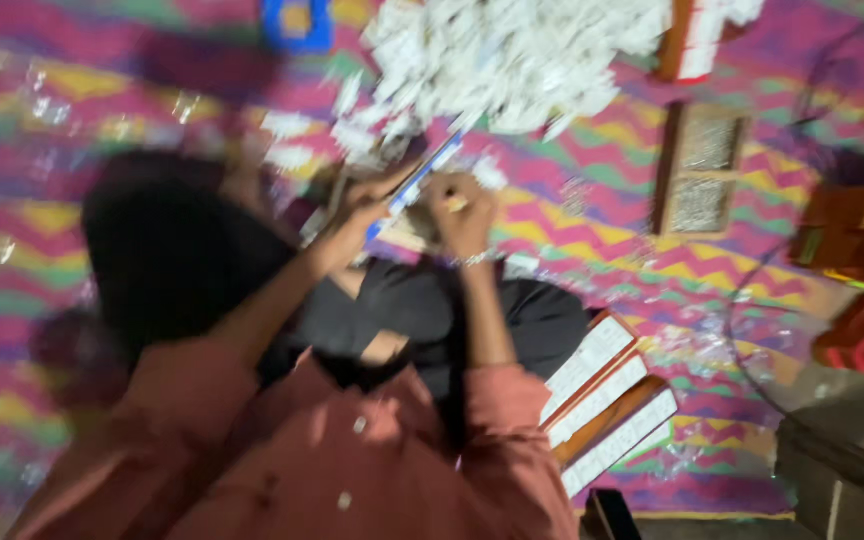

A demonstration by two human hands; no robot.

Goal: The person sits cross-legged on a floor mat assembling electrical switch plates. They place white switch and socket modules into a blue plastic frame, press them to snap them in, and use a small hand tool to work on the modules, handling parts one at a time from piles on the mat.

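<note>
The view is blurred. My left hand (pixel 364 207) and my right hand (pixel 464 218) are close together over my lap, both in pink sleeves. A long blue-and-white strip (pixel 420 178) runs between them; my left hand grips its lower end and my right hand touches it near the middle. A small yellowish bit shows at my right fingertips, too blurred to name. Just beyond my hands a large heap of small white pieces (pixel 512 55) lies on the mat.
A bright zigzag mat (pixel 42 230) covers the floor. Wooden trays of white pieces (pixel 607 400) lie at my right knee, a framed tray (pixel 702 170) farther right, brown boxes (pixel 857 235) and a red block (pixel 862 335) at the right edge. A blue object (pixel 297 25) lies at the top.
</note>
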